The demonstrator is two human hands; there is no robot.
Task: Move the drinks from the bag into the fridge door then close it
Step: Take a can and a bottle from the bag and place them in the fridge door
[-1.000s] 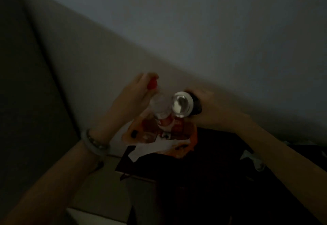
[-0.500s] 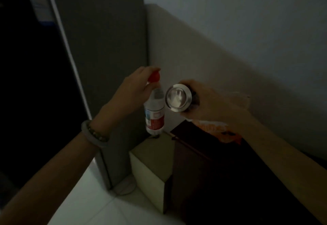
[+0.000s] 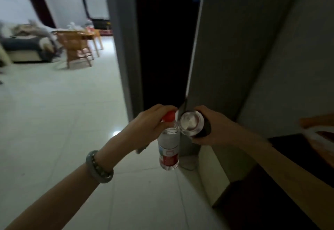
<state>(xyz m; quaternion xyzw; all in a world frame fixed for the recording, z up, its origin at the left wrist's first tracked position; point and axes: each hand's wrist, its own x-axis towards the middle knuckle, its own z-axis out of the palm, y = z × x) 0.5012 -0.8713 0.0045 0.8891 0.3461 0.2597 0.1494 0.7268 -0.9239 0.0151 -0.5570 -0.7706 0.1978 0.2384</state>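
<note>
**Two drinks carried from bag toward fridge.** A grey beaded bracelet (image 3: pixel 99 167) is worn on the nearer wrist. Ahead of it the left hand (image 3: pixel 150 121) is seen with its fingers (image 3: pixel 159 108) clamped round the neck and red cap of a clear plastic water bottle with a red-and-white label (image 3: pixel 169 150). The bottle hangs upright below those fingers, over the pale tiled floor (image 3: pixel 54 130).

Just right of them, a dark drinks can with a silver top (image 3: pixel 192 124) is gripped by the right hand (image 3: pixel 216 128), fingers wrapped round its body and the top tilted toward the camera.

A second ago both drinks were held directly above the orange plastic bag (image 3: pixel 318 123). That bag is now left well to the right of the right fingers, on the dark counter (image 3: pixel 289 144), and the view has been swung round to the tall grey fridge (image 3: pixel 235 49) beyond the fingers. The lift-out is judged done for these two; placing them in the door is yet to come.

The bottle appears full and sealed; the can's tab is too blurred to be read. Whether the fridge door is open cannot be told, as only a black gap (image 3: pixel 162 49) is shown left of the grey panel. Farther off, left of the left fingers, a wooden chair (image 3: pixel 77 47) and a sofa (image 3: pixel 23 47) are blurred.
</note>
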